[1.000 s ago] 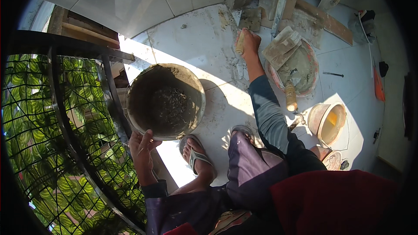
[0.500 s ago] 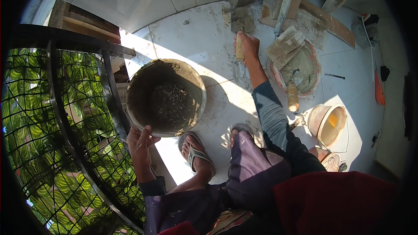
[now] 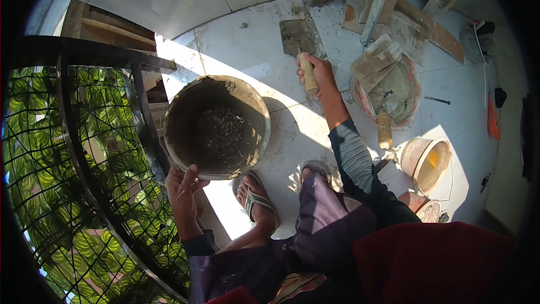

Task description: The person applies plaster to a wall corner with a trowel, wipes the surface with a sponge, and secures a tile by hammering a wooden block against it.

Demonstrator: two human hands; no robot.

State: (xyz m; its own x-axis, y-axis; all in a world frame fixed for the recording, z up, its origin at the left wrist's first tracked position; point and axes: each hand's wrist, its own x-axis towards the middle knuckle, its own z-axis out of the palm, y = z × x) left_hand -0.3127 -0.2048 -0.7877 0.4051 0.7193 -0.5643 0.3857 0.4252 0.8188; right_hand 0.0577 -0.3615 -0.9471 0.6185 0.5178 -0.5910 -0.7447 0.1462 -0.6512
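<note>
My right hand (image 3: 318,76) is closed round the wooden handle of a trowel (image 3: 297,38). Its square, mortar-stained blade lies at the tiled floor, short of the far wall. With my left hand (image 3: 183,187) I grip the near rim of a large bucket (image 3: 260,142). Dark, crumbly residue (image 3: 228,126) covers the bucket's bottom and clings to its inner wall. Right of my right forearm sits a round tub (image 3: 417,87) of wet grey mortar. A flat metal float (image 3: 376,63) and a wooden-handled trowel (image 3: 385,126) rest across that tub.
To the left stands a black metal mesh railing (image 3: 84,160) with leafy plants behind it. Several boards (image 3: 430,28) lean at the far right. A smaller bucket (image 3: 413,155) lies tilted at the right, and a thin dark rod (image 3: 437,100) is on the floor. My sandalled feet stand near the large bucket.
My right hand has drawn the trowel slightly left and nearer, and its blade now shows flatter to view. The left hand keeps its hold on the bucket rim.
</note>
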